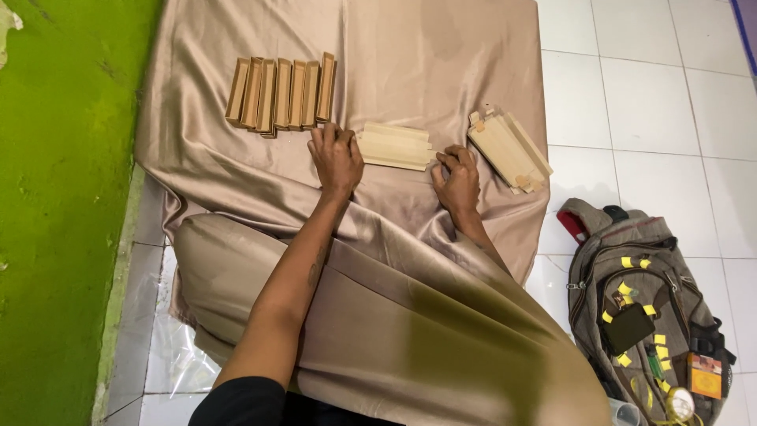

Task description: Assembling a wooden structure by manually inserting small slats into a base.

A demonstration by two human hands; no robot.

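Note:
A pale wooden piece (pixel 396 147) lies on the beige satin cloth (pixel 410 55) between my two hands. My left hand (pixel 336 158) rests at its left end, fingers curled against it. My right hand (pixel 456 180) touches its right end with bent fingers. A row of several similar wooden pieces (pixel 282 93) stands on edge just beyond my left hand. Another flat wooden assembly (pixel 509 148) lies angled to the right of my right hand, near the cloth's edge.
A green wall (pixel 55 197) runs along the left. White floor tiles (pixel 654 102) lie to the right. A grey backpack (pixel 643 308) with yellow tags sits on the floor at lower right. The cloth drapes over my lap.

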